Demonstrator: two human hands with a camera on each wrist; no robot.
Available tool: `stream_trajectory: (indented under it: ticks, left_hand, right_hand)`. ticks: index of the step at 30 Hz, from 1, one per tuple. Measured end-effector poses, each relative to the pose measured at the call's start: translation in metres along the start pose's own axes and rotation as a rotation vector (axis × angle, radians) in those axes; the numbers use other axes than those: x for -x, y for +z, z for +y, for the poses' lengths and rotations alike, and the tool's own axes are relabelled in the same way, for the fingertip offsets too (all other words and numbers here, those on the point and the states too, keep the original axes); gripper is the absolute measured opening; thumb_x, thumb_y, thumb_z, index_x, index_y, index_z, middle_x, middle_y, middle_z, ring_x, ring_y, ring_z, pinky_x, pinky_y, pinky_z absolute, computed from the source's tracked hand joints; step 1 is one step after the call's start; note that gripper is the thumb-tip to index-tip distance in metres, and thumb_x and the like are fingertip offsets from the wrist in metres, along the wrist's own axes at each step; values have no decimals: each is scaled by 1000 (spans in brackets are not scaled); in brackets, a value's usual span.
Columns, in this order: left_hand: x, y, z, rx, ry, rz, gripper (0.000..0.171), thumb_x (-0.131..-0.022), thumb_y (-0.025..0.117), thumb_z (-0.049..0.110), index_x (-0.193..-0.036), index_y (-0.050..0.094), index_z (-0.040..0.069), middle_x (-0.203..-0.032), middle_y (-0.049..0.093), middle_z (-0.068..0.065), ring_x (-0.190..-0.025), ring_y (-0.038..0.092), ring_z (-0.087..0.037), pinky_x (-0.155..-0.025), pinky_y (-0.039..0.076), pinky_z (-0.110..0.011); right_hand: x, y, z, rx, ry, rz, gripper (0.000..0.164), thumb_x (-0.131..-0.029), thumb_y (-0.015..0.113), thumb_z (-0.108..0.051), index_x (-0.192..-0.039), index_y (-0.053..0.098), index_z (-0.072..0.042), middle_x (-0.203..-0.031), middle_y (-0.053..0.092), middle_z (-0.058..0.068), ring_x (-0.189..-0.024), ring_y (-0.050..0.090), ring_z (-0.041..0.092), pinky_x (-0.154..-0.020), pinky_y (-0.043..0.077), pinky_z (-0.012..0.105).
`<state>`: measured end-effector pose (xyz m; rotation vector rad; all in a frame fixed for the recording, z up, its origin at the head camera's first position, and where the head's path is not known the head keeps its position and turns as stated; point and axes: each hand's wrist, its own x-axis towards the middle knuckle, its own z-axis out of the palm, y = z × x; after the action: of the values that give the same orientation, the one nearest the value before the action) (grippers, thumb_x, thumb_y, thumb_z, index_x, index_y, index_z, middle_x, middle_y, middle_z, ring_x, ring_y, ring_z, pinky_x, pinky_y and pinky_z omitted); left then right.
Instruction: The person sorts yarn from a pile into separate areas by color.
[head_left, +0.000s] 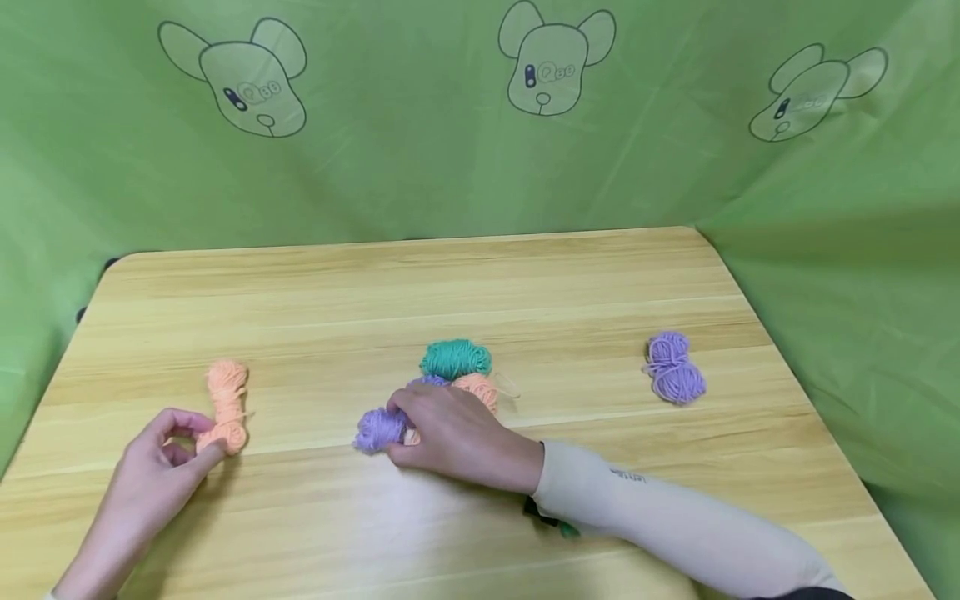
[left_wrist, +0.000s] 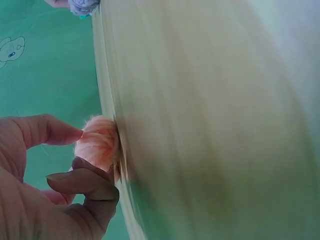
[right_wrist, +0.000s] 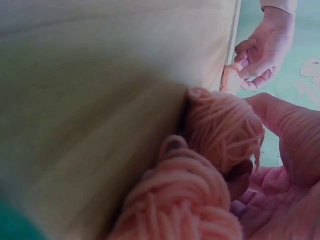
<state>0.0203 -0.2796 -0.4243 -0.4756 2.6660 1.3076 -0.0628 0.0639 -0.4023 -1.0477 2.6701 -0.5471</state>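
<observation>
Pinching a peach skein (head_left: 227, 398), the left grip (head_left: 152, 468) is narrowed; the right grip (head_left: 456, 432) curls around purple yarn (head_left: 377, 431).

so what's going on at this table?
A person is handling yarn with both hands. The left hand pinches the near end of an orange skein at the table's left. The right hand is at the middle cluster, its fingers on more orange yarn, with purple yarn by the fingertips; whether it grips that too is unclear. A green skein lies just beyond, and another purple skein sits apart on the right.
</observation>
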Motion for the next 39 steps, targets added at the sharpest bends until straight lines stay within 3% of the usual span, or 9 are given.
stream_trajectory:
  ticks: [5, 12, 19, 27, 39]
  left_hand:
    - [2, 0, 0, -3, 2, 9, 39, -103, 77, 22, -130, 57, 2, -100, 64, -6, -70, 58, -13, -59, 49, -30]
    - [4, -1, 2, 7, -32, 12, 37, -105, 73, 24, -131, 57, 3, -85, 62, -4, -66, 55, -14, -57, 47, -31]
    - [8, -1, 6, 60, -11, 75, 28, -106, 70, 17, -128, 60, 1, -104, 62, 4, -69, 55, -11, -55, 46, -30]
    - [19, 0, 20, 73, -25, 154, 24, -109, 66, 22, -127, 58, 9, -79, 61, -7, -54, 47, -15, -46, 41, -34]
    - [24, 6, 28, 166, 42, 195, 13, -107, 68, 12, -119, 66, 14, -77, 61, -2, -46, 38, -10, -38, 34, -31]
  right_hand:
    - [1, 2, -2, 24, 0, 17, 53, -95, 82, -46, -132, 74, -9, -126, 73, 5, -105, 70, 18, -76, 60, 30]
    - [-1, 7, -2, 22, 1, 30, 48, -94, 85, -38, -132, 74, -10, -115, 71, 0, -86, 61, 9, -65, 51, 21]
    - [-2, 11, -4, 34, -15, 50, 42, -92, 86, -31, -126, 75, -9, -110, 70, -1, -85, 60, 8, -65, 50, 20]
    - [-4, 12, -3, 27, -40, 80, 33, -87, 85, -28, -113, 77, -10, -95, 67, -5, -77, 55, 7, -58, 45, 18]
    - [-2, 6, 6, -60, -57, 191, 36, -81, 85, -30, -109, 81, -9, -102, 80, -1, -84, 71, 11, -63, 53, 17]
